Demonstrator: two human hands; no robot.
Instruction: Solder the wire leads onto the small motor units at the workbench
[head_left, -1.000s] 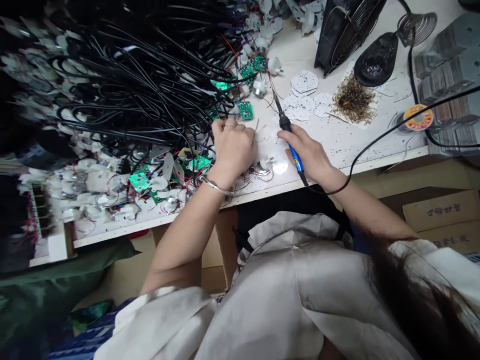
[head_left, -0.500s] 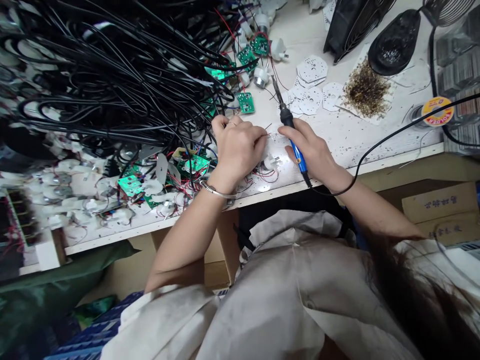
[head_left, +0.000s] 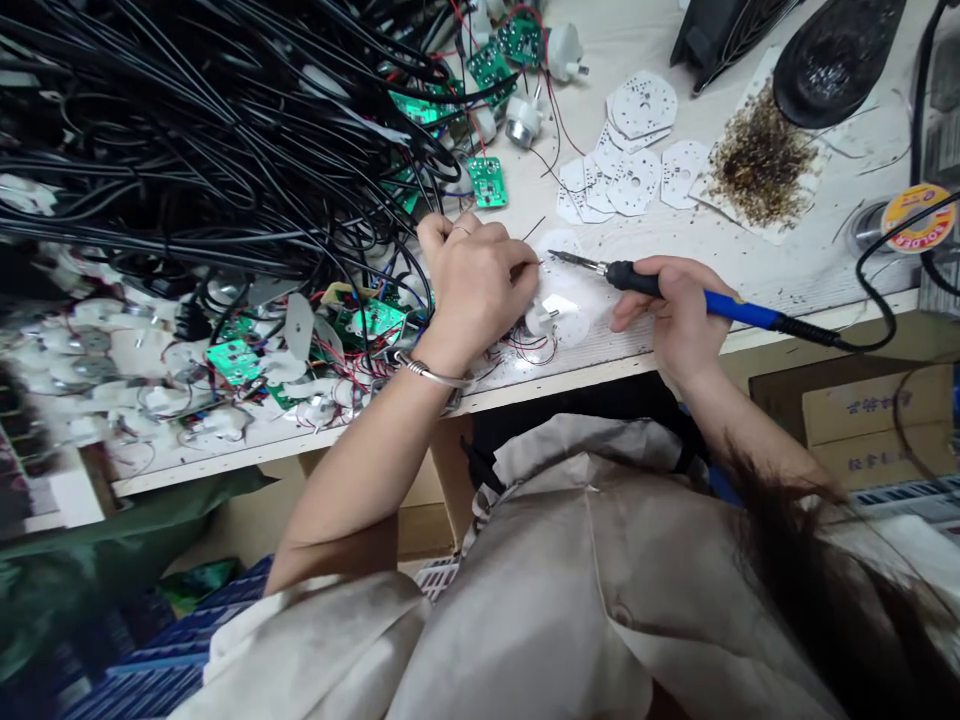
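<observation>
The right hand (head_left: 679,310) wraps firmly round the blue handle of a soldering iron (head_left: 709,303), its tip at the edge of a white plastic disc (head_left: 581,272) on the tabletop (head_left: 817,280). A steady grip, with the tip clear of the other hand, suits this work. The left hand (head_left: 472,290) curls nearly shut, and its bent fingers hide whatever they pinch.

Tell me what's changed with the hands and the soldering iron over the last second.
The right hand has swung the soldering iron from pointing up the bench to lying nearly level, tip aimed left toward the left hand. It kept hold of the iron. The left hand stays beside the white plastic piece, and the black cable bundle looks unchanged.
</observation>
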